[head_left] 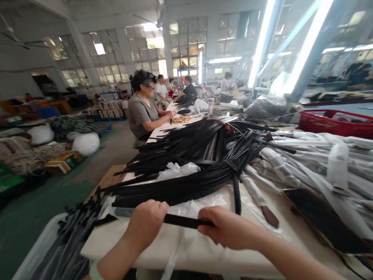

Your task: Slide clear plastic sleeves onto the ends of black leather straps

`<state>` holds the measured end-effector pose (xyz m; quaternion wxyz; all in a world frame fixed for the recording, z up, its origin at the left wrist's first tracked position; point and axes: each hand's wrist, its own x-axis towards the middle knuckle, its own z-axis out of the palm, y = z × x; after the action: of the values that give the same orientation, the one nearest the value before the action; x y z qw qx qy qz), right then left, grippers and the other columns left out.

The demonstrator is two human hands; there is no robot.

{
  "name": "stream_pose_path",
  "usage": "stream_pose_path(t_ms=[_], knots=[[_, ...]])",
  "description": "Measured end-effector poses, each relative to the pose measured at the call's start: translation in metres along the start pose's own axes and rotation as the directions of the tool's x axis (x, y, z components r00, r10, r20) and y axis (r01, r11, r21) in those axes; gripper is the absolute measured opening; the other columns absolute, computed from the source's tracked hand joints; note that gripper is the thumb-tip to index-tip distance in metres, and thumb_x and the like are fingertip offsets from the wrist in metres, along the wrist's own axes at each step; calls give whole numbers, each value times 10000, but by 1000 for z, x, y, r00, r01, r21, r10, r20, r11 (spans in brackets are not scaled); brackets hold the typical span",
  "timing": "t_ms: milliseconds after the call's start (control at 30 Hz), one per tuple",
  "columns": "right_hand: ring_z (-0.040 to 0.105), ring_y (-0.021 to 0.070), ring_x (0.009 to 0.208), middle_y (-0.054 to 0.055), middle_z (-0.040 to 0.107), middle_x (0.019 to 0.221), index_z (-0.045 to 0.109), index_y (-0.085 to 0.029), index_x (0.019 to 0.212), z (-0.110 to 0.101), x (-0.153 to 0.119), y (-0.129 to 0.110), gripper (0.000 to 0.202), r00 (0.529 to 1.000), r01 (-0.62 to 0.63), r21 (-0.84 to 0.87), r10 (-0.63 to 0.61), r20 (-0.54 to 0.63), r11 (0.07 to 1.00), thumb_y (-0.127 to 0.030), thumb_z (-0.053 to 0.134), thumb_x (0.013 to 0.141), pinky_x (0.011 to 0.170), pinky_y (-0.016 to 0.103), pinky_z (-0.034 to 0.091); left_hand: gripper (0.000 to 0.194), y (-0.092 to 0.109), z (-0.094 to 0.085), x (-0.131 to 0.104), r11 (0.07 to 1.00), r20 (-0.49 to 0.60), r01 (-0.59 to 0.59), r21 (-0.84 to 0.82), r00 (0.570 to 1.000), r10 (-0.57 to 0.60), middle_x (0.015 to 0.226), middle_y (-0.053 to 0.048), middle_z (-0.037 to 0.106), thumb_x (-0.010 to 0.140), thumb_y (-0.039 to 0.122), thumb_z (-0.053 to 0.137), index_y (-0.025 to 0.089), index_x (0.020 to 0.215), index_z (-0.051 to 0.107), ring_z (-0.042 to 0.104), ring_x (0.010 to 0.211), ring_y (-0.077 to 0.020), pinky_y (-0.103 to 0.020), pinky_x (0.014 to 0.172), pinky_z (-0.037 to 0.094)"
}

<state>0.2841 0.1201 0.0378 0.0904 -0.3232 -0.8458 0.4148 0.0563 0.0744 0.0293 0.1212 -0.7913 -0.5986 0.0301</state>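
Note:
A black strap (181, 221) stretches between my two hands above the front edge of the table (115, 242). My left hand (148, 221) is closed around it, and a greyish, plastic-looking length shows on its far left side. The strap's right end lies pinched between the thumb and fingers of my right hand (220, 226). Just behind my hands lies a long bundle of black straps (182, 187), gathered at its right. Thin white plastic (197, 206) sits under and behind the held strap.
Plastic-wrapped straps (305, 163) cover the table's right, near a dark phone (326, 220) and a red basket (347, 123). Wrapped dark straps (66, 243) fill a bin at the left. A co-worker (143, 105) works along the table's left side.

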Motion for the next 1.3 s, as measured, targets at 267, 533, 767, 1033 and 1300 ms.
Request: stream_pose_path(t_ms=[267,533,767,1033,1300], knots=[[375,96,527,-28,467,557,610,-142,660,-6,14,-15,245,994,94,-54,-96,-46,994,-259,528,859,490,239,246,124,4,-4,-9,991,-36,82,-110,996,-87,817,-62,690,879,149,491,196,862,604,650,823,-256,-349,670,485],[373,107,509,-14,459,558,703,-134,774,-22,13,10,457,997,74,148,-75,2,986,-555,549,861,453,231,274,90,-2,0,-24,969,-62,137,-205,986,-153,804,-57,685,875,176,524,197,829,598,644,822,-232,-329,696,484],[370,113,520,-27,399,542,560,-168,655,7,22,-31,377,990,86,88,-75,-121,992,-451,475,889,478,247,265,139,23,-16,-4,960,-83,111,-256,987,-137,846,-72,696,880,121,492,184,890,616,649,841,-251,-352,688,496],[455,145,607,7,523,661,529,-188,772,0,13,-22,286,988,138,-198,-150,-48,971,-389,419,944,559,264,320,207,4,-14,-18,957,-53,162,-243,982,-179,807,-126,680,878,69,427,141,837,617,645,799,-284,-385,661,495],[359,123,566,-24,410,594,539,-171,686,1,21,-20,355,997,60,-84,-63,-44,995,-446,444,889,508,254,263,138,21,-10,-15,901,-40,104,-420,990,-133,902,-126,690,893,158,500,136,971,612,641,876,-292,-419,765,515]])
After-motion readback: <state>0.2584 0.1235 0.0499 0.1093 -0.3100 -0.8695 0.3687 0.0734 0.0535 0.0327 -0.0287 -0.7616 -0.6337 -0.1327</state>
